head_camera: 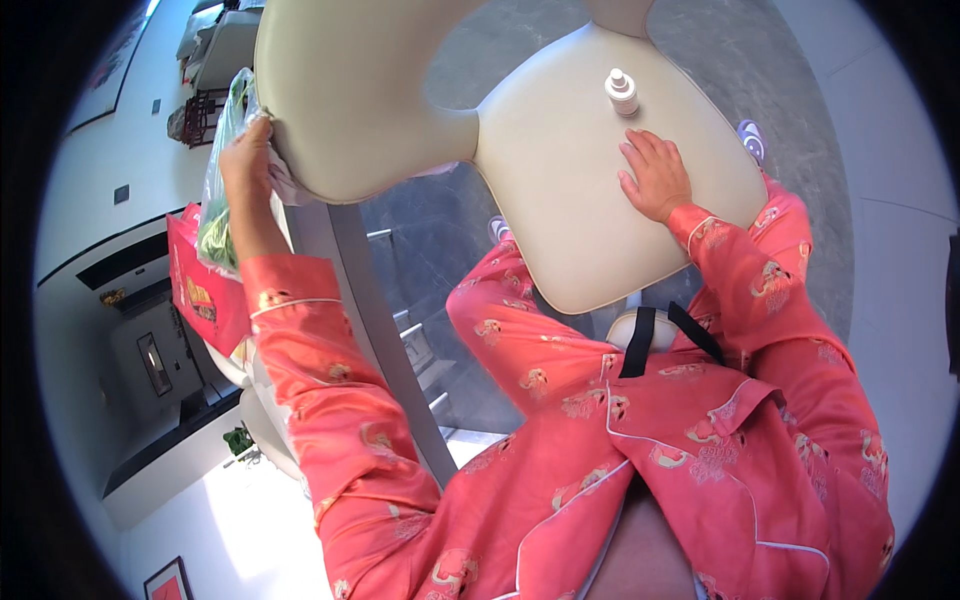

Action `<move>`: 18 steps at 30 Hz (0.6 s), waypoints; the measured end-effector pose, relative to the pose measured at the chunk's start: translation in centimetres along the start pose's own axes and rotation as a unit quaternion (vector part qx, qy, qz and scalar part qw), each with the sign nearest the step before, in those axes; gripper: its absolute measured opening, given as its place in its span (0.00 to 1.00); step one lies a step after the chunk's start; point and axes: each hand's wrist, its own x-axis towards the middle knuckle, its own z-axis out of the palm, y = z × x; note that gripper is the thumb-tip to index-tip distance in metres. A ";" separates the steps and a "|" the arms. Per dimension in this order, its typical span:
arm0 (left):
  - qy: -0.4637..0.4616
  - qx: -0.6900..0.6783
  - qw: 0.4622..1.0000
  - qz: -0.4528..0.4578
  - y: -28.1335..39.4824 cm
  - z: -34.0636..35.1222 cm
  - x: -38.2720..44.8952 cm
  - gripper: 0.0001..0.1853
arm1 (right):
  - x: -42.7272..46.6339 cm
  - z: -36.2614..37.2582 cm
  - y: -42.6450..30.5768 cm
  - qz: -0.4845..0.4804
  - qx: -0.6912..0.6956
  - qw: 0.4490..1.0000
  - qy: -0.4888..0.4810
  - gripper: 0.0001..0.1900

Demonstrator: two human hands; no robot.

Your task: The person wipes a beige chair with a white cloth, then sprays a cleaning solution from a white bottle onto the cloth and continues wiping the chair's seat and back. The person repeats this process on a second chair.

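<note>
My left hand (251, 154) is at the outer edge of the cream upholstered backrest (352, 97), fingers curled. A pale, pinkish-white cloth (283, 178) bunches under it against that edge; the fingertips are partly hidden. My right hand (657, 176) rests on the chair's cream seat (577, 195), palm down and fingers slightly spread, with nothing in it. Just beyond its fingertips stands a small white bottle (622, 94) with a white cap, upright on the seat. The bottle's writing is too small to read.
Beside my left forearm are a clear plastic bag (219, 232) of green vegetables and a red bag (202, 289). A grey table edge (360, 315) runs along my left. The chair stands on a grey marbled floor (517, 67), between my legs.
</note>
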 end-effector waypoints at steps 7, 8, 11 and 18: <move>0.123 -0.125 0.985 0.001 -3.9 1.9 -10.2 0.12 | 0.0 0.5 -0.1 -0.003 0.012 1.000 0.007 0.22; 0.151 -0.126 0.980 0.003 -4.6 2.4 -11.4 0.12 | 0.1 0.6 -0.2 -0.006 0.017 1.000 0.012 0.22; 0.217 -0.140 0.966 0.014 -5.6 5.2 -14.0 0.13 | 0.0 0.7 -0.1 -0.004 0.022 1.000 0.022 0.22; 0.221 -0.091 0.970 0.043 -5.0 4.5 -13.1 0.13 | 0.3 0.2 -0.4 0.001 0.027 0.999 0.027 0.22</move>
